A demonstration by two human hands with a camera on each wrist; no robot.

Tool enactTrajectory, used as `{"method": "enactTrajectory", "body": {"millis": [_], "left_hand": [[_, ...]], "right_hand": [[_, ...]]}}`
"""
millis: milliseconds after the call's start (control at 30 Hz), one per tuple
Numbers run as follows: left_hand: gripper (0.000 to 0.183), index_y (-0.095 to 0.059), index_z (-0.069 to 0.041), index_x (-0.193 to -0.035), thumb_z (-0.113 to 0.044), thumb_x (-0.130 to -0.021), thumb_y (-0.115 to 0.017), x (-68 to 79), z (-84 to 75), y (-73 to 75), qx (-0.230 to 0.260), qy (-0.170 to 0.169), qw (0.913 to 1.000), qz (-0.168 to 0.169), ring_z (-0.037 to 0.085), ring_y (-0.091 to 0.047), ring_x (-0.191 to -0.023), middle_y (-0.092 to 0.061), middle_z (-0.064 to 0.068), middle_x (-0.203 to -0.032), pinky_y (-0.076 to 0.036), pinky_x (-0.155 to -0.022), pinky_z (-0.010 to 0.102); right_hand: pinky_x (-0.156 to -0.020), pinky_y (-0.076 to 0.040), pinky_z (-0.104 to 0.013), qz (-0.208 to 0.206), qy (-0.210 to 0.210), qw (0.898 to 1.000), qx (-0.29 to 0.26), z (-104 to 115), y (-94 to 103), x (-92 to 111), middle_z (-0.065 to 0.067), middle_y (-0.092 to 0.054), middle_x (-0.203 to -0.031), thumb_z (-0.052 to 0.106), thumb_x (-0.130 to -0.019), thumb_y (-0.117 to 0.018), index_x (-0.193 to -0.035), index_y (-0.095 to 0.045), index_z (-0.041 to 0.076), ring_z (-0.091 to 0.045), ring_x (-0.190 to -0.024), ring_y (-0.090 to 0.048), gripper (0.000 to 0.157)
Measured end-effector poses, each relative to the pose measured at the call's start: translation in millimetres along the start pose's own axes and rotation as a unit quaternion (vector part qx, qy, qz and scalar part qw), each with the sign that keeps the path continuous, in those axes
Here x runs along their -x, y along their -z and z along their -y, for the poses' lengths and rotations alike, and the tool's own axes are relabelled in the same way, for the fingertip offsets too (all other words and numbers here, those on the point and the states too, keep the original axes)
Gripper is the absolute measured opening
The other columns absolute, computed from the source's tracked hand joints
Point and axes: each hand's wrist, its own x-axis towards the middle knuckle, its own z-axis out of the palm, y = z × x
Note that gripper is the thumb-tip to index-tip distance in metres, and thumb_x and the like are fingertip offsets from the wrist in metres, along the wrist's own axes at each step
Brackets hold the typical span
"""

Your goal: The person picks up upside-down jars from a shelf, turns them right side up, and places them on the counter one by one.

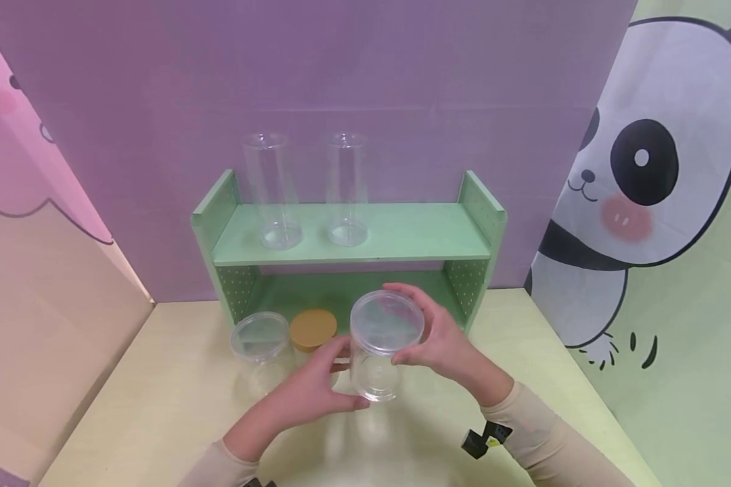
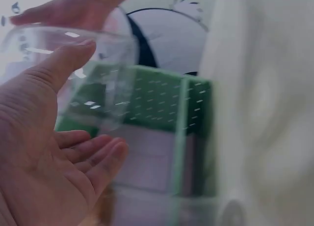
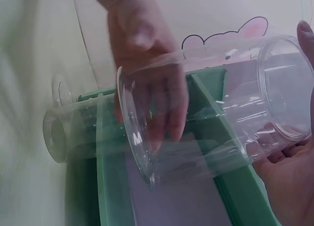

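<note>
My right hand (image 1: 445,341) holds a clear plastic jar (image 1: 378,379) by its upper part, near the clear lid, with thumb and fingers spread around it. The jar is raised in front of the green shelf. At the jar's lower left is my left hand (image 1: 313,396), palm toward it and fingers extended; its thumb lies close to the base. In the left wrist view the fingers of the left hand (image 2: 49,137) are loosely bent and not wrapped round the jar (image 2: 115,78). The right wrist view shows the left hand (image 3: 152,83) behind the transparent wall.
A green two-level shelf (image 1: 402,233) stands at the back of the pale table (image 1: 140,406). Two tall clear cylinders, a left one (image 1: 274,196) and a right one (image 1: 347,193), stand on its upper board. Left of my hands are a clear-lidded jar (image 1: 260,338) and a tan-lidded jar (image 1: 313,328).
</note>
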Motion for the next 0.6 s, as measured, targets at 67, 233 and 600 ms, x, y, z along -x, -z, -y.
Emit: {"method": "enactTrajectory", "body": {"millis": [67,233,600], "left_hand": [[0.088,-0.05,-0.012,-0.161,-0.023,-0.087,-0.097,3.3,-5.6,9.3,-0.015,-0.002,0.9998,-0.016,0.032,-0.059,-0.142,-0.06,0.006,-0.153,-0.051,-0.12,0.05],[0.05,-0.067,-0.004,-0.141,-0.017,-0.097,-0.087,11.4,-20.7,46.5,-0.051,-0.027,0.9895,-0.132,0.029,-0.07,-0.125,-0.072,0.013,-0.137,-0.061,-0.106,0.04],[0.016,-0.074,0.003,-0.11,-0.009,-0.101,-0.079,4.2,-17.5,140.7,-0.073,-0.048,0.8388,-0.537,0.005,-0.066,-0.091,-0.07,-0.006,-0.1,-0.054,-0.084,0.018]], "right_hand": [[-0.107,-0.055,-0.036,-0.005,-0.004,1.0,-0.003,-0.2,0.4,0.7,-0.016,-0.062,-0.152,0.003,-0.07,-0.098,-0.161,-0.051,0.006,-0.034,-0.13,-0.061,0.103],[-0.104,-0.058,-0.035,-0.016,-0.016,1.0,-0.014,-3.7,2.8,2.2,-0.018,-0.061,-0.152,0.004,-0.07,-0.098,-0.16,-0.051,0.005,-0.036,-0.13,-0.061,0.102],[-0.101,-0.059,-0.037,-0.028,-0.044,0.999,-0.004,-10.0,5.0,5.2,-0.019,-0.06,-0.153,0.003,-0.071,-0.098,-0.161,-0.052,0.006,-0.04,-0.128,-0.058,0.101]]}}
